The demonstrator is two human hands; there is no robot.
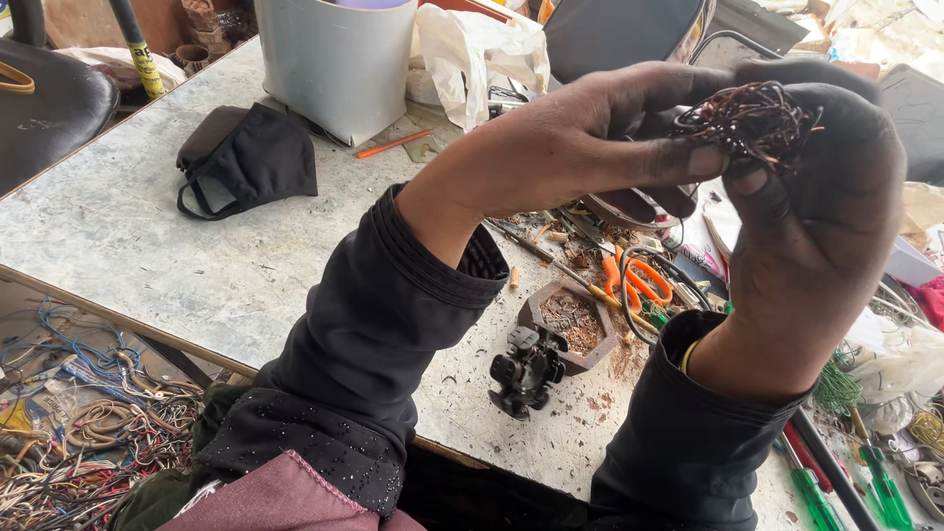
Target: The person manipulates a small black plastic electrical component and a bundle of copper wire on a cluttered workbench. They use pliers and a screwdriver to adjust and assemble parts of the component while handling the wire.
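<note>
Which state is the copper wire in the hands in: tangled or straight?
Tangled: the copper wire forms a bunched knot of loops between the left hand and right hand.

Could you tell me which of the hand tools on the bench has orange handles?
The scissors, lying between the person's two forearms beside the small tray of copper bits. The screwdrivers at the lower right edge have green handles instead.

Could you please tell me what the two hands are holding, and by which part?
A tangled bundle of copper wire, pinched at its sides between the left hand and the right hand.
</note>
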